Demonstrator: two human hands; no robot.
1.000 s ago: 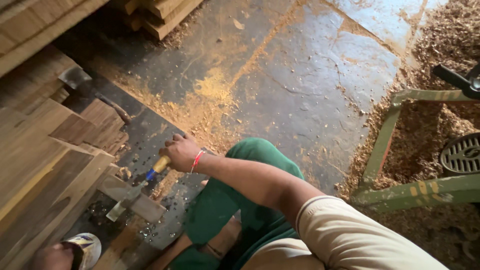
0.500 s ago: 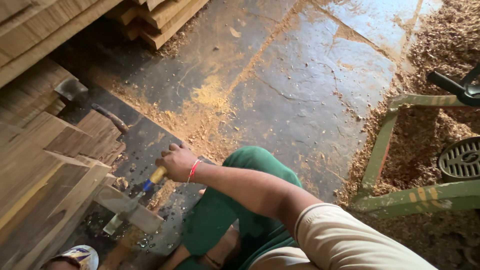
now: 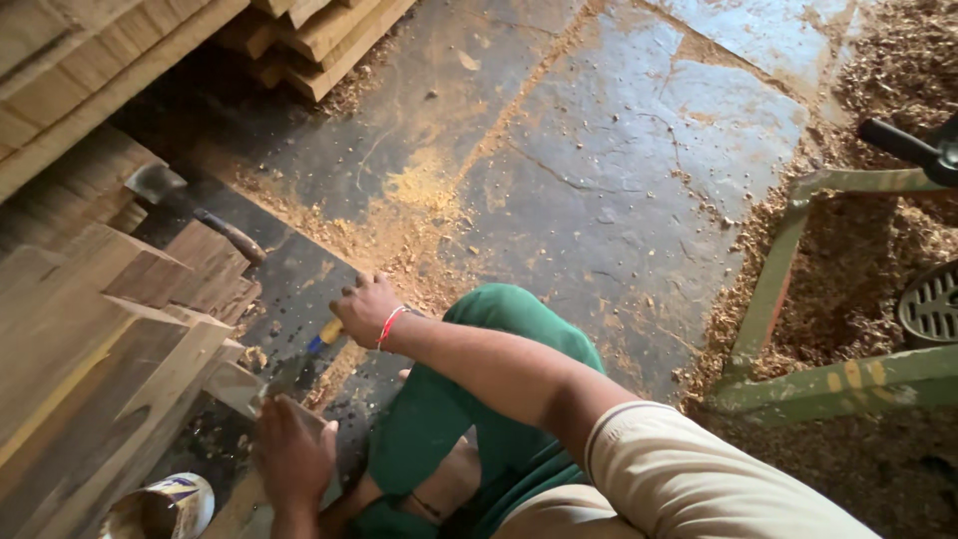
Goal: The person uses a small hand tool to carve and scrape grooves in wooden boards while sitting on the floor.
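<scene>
the right hand [image 3: 364,307] is curled tight around the yellow and blue handle of a chisel [image 3: 321,337], low on the dark floor [image 3: 619,200] near the green knee. the left hand [image 3: 292,451] presses flat with its fingers bent on a small wood block [image 3: 239,384], just beside the chisel tip. an axe [image 3: 195,208] lies on the wood planks [image 3: 90,329] to the left. sawdust [image 3: 419,185] lies on the floor.
</scene>
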